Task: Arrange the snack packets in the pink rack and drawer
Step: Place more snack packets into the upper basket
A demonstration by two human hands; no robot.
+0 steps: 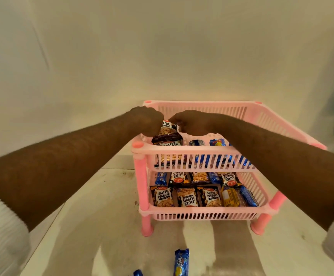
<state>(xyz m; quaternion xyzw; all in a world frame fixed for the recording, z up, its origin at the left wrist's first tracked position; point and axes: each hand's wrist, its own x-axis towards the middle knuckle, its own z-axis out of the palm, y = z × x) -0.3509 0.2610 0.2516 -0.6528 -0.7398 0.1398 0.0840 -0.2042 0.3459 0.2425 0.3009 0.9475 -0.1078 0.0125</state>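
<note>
Peanut packet (167, 132): over rack (182, 149) top tier, left corner; top edge pinched by left hand (147, 121) and right hand (192, 123). Likely light, crinkly, slippery; grip sealed edges.

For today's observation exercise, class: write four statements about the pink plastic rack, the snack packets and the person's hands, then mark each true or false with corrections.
1. Both hands, left hand and right hand, meet at a dark salted peanuts packet over the top tier. True.
2. The bottom tier of the pink plastic rack is empty. False: it holds peanut and biscuit packets.
3. A blue biscuit packet lies on the table in front of the rack. True.
4. The rack has three tiers. False: two show.
</note>
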